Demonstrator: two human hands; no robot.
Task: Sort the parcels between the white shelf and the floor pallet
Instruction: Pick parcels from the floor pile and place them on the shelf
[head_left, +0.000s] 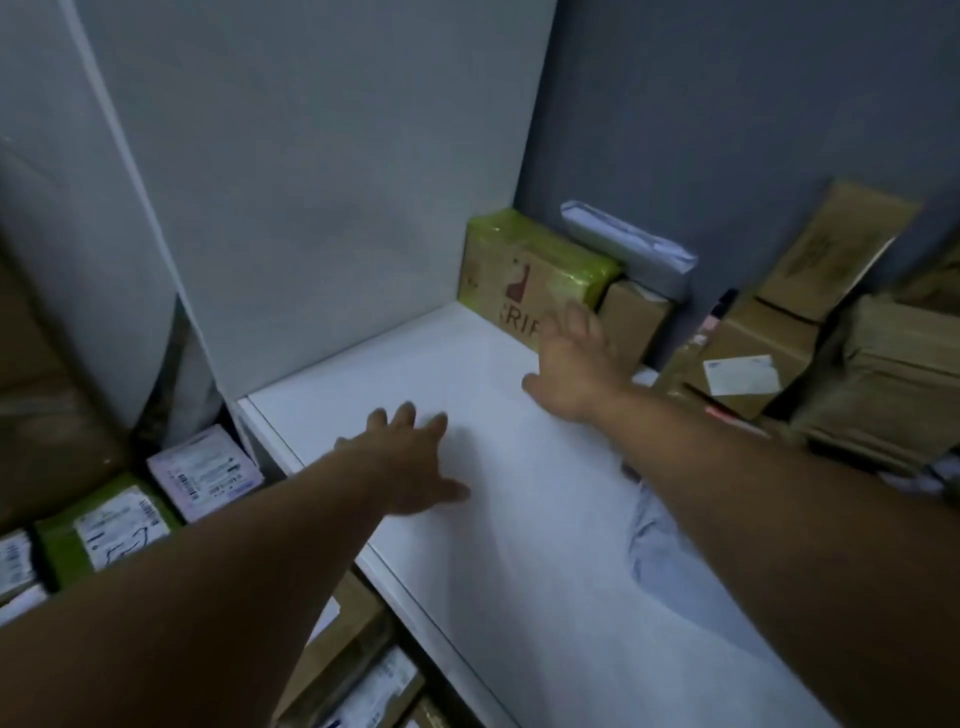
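The white shelf (493, 395) runs from the middle of the view down to the lower right. At its far end stands a cardboard parcel with green tape and red print (524, 270). A smaller brown box (631, 317) sits to its right, with a white padded bag (628, 241) on top. My right hand (574, 364) reaches out with fingers spread, its fingertips at the front of the green-taped parcel. My left hand (410, 460) is held flat with straight fingers over the bare shelf surface, holding nothing.
Below the shelf on the left lie a pink-labelled parcel (200, 473) and a green parcel with a white label (111, 525). More brown boxes (343, 639) sit under the shelf edge. Cardboard boxes (810, 312) pile up at the right against the grey wall.
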